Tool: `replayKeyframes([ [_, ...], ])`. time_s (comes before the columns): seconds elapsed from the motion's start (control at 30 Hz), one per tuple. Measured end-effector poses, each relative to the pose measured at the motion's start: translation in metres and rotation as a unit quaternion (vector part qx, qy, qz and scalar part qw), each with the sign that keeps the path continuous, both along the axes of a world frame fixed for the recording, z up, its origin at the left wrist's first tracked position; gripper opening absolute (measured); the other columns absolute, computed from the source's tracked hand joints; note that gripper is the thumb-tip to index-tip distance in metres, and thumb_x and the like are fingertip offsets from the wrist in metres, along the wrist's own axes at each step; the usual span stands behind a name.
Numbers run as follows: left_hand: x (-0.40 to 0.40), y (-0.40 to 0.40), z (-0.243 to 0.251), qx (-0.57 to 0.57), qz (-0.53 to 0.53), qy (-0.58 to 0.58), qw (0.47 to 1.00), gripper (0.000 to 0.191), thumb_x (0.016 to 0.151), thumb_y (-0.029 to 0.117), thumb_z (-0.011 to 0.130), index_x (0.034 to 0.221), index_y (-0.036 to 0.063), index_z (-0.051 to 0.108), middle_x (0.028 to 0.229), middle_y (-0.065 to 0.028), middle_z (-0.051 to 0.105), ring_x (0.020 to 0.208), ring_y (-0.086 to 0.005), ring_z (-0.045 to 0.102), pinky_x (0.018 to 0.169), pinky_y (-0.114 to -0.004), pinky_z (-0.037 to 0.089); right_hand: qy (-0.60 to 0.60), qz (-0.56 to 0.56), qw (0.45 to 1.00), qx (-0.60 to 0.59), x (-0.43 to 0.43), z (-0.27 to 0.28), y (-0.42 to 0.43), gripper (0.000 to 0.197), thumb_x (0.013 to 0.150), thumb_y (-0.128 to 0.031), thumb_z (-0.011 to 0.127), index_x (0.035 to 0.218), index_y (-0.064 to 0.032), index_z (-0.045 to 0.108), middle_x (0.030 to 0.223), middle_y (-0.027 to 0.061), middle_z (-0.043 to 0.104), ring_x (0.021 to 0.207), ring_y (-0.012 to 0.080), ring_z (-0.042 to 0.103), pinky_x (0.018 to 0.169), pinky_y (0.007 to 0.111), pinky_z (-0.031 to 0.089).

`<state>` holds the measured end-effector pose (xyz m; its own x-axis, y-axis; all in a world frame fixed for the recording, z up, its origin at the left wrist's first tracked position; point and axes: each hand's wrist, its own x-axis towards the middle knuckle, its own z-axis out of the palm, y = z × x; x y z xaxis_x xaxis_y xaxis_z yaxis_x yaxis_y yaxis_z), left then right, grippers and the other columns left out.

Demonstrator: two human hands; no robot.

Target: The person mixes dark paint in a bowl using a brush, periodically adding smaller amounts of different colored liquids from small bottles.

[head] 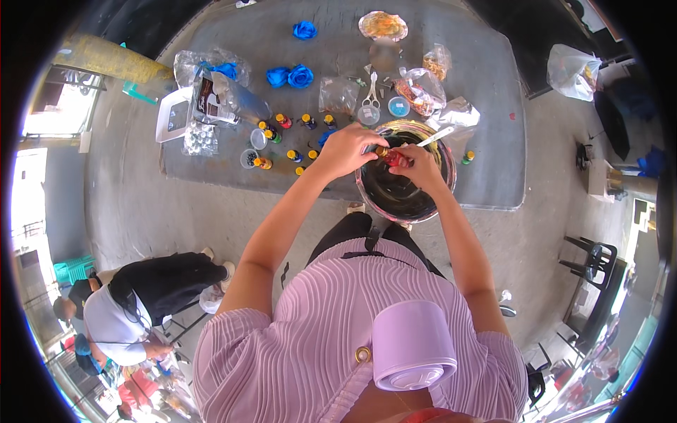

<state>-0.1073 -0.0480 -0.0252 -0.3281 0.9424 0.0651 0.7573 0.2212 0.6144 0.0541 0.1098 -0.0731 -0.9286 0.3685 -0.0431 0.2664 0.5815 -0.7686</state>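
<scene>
Over a wide round basin (407, 195) with a dark inside, my right hand (418, 164) is closed around a small red bottle (393, 157) with a yellow cap. The fingers of my left hand (351, 149) are bent near the cap; whether they touch it I cannot tell. A white stick or handle (436, 136) leans over the basin's rim. Several small bottles with yellow caps, among them a red one (283, 121) and an orange one (263, 163), stand left of my hands. Small clear cups (258, 139) are beside them.
On the grey table (492, 174) lie blue artificial roses (301, 76), white scissors (373, 92), a plastic bag of colourful bits (420, 92), a crumpled silver bag (460, 112) and a white tray (172, 116). A lone green bottle (468, 157) stands at right. Another person (121, 317) is at lower left.
</scene>
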Motion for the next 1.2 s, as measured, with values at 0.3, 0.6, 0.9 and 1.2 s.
replayKeyframes([
  [0.3, -0.011, 0.002, 0.012, 0.023, 0.044, 0.065, 0.997, 0.034, 0.071, 0.029, 0.076, 0.102, 0.0152, 0.068, 0.097, -0.0002, 0.066, 0.091, -0.0219, 0.059, 0.078, -0.036, 0.049, 0.048, -0.043, 0.992, -0.105, -0.015, -0.005, -0.006, 0.049, 0.063, -0.019, 0.082, 0.108, -0.0047, 0.067, 0.083, 0.0067, 0.059, 0.073, 0.0204, 0.056, 0.071, 0.031, 0.046],
  [0.6, -0.017, -0.005, 0.029, 0.128, -0.024, 0.164, 0.978, 0.032, 0.070, 0.024, 0.075, 0.101, 0.0188, 0.068, 0.086, 0.0020, 0.066, 0.087, -0.0177, 0.059, 0.075, -0.032, 0.050, 0.019, -0.004, 0.993, -0.115, -0.032, -0.001, -0.007, 0.050, 0.063, -0.019, 0.082, 0.108, -0.0062, 0.067, 0.090, 0.0071, 0.058, 0.080, 0.0210, 0.058, 0.075, 0.032, 0.046],
  [0.9, -0.035, -0.032, 0.043, 0.063, 0.071, 0.146, 0.985, 0.029, 0.067, 0.024, 0.075, 0.094, 0.0170, 0.065, 0.082, 0.0008, 0.065, 0.082, -0.0192, 0.060, 0.069, -0.034, 0.051, 0.065, 0.045, 0.994, -0.072, -0.077, 0.022, -0.024, 0.050, 0.061, -0.016, 0.082, 0.108, -0.0080, 0.067, 0.091, 0.0060, 0.058, 0.082, 0.0224, 0.059, 0.075, 0.033, 0.047],
  [1.2, -0.078, -0.074, 0.063, -0.007, 0.162, 0.187, 0.969, 0.027, 0.067, 0.020, 0.072, 0.093, 0.0179, 0.065, 0.081, 0.0010, 0.064, 0.086, -0.0206, 0.060, 0.067, -0.037, 0.052, 0.175, 0.115, 0.974, -0.080, -0.155, 0.027, -0.060, 0.067, 0.063, -0.007, 0.079, 0.125, -0.0119, 0.055, 0.110, 0.0104, 0.058, 0.097, 0.0268, 0.059, 0.086, 0.034, 0.047],
])
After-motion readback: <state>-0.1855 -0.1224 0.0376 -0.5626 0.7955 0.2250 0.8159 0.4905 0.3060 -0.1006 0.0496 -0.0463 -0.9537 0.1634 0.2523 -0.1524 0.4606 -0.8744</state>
